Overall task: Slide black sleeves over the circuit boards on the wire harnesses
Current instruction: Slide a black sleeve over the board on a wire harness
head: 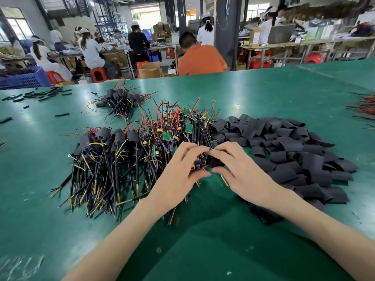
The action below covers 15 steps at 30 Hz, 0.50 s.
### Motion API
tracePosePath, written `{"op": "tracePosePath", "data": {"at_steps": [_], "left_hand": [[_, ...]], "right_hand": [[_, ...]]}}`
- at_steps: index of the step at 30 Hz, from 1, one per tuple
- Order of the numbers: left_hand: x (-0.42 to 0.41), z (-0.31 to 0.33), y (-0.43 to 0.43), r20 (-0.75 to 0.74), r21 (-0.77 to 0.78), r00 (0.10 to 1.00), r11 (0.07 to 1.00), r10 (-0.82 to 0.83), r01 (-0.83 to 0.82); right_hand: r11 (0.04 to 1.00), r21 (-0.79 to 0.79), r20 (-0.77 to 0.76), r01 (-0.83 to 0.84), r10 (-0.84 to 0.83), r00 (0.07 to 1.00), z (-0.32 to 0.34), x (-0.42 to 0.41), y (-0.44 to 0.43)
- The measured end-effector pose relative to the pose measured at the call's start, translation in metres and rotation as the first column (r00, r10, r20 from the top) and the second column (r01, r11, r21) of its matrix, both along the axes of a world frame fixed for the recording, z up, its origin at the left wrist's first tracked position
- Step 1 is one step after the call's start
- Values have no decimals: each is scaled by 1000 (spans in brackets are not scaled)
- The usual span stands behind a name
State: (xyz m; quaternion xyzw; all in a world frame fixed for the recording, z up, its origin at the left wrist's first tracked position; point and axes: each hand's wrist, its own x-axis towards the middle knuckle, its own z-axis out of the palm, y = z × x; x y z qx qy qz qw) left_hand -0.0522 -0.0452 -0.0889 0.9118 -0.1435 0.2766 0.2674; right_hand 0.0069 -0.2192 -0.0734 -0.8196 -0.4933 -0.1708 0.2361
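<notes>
Both hands (205, 169) beside sleeve pile (294, 151)

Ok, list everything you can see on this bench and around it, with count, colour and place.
Table: one, green, foreground.
Loose sleeves: a pile, black, right of the hands.
Bare harnesses: a heap, green boards with red, yellow and black wires, centre.
Sleeved harnesses: two groups, black, left and behind.
Thin tube pieces: scattered, black, far left.
Crate: one, blue, far left.
Workers: several, background benches.
Left hand: pinching a harness.
Right hand: pinching a held sleeve.
</notes>
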Motion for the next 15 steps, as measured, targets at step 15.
{"op": "tracePosePath", "data": {"at_steps": [15], "left_hand": [[-2,-1,24,-64,215,985,966,158,-141]], "right_hand": [[1000,-11,-94,-21,20,995,-8,5,-3]]}}
